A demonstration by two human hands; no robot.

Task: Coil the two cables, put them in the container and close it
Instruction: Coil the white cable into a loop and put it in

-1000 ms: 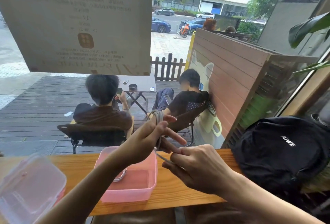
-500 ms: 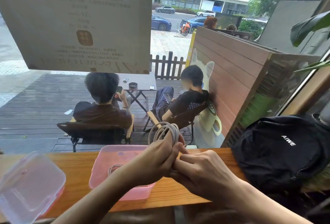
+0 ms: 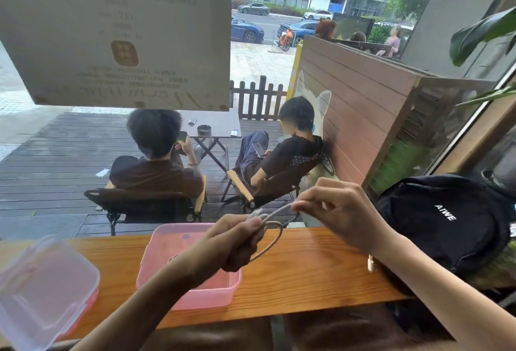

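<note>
Left hand (image 3: 240, 241) grips coiled cable (image 3: 268, 227) above desk (image 3: 307, 275); right hand (image 3: 343, 211) pinches its free end. Cable plug (image 3: 370, 262) dangles near right wrist. Pink container (image 3: 192, 264) open at desk's mid-front edge, another cable apparently inside (mostly hidden). Lid (image 3: 42, 289) off, left front corner. Remaining: finish coil, stow, close.
</note>
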